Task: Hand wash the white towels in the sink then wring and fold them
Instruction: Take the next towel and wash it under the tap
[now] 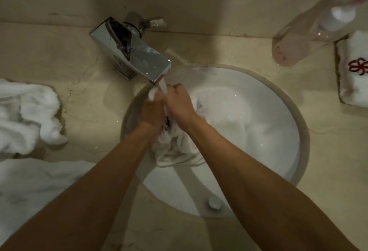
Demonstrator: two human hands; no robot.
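Both hands clenched on the wet white towel (175,147): left hand (152,111) and right hand (179,101) bunch it under the faucet (139,55) stream at the sink (294,111) basin's 10 o'clock. Risk: the bunch sits near the rim, so rubbing could throw water onto the surface (89,101) and soak the towel pile (27,115) at 9 o'clock. Sink holds only this towel; soap bottle (302,39) at 1 o'clock looks nearly spent.
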